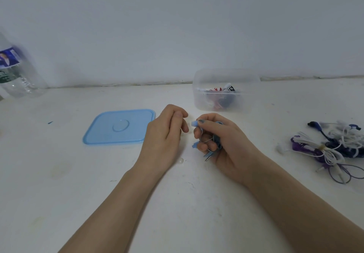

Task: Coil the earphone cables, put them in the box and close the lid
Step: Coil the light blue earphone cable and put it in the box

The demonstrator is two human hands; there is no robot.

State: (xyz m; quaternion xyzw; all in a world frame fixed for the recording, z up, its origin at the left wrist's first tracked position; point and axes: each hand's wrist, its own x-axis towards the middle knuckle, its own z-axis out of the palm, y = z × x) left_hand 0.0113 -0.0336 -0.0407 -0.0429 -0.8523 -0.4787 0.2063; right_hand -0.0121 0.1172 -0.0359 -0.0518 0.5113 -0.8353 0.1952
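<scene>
My right hand (222,144) grips a coiled blue earphone cable (215,140); a blue earbud (194,123) sticks out by my thumb and the plug hangs below my fingers. My left hand (165,136) sits just left of it, fingers curled, pinching a thin strand of that cable. The clear plastic box (226,90) stands behind my hands with red, white and black earphones inside. Its blue lid (118,127) lies flat on the table to the left. A tangled heap of white, purple and dark blue earphones (334,146) lies at the right.
A clear plastic water bottle (17,71) stands at the far left against the wall. A small clear ear tip (180,160) lies on the white table (98,184) between my wrists. The wall runs close behind the box.
</scene>
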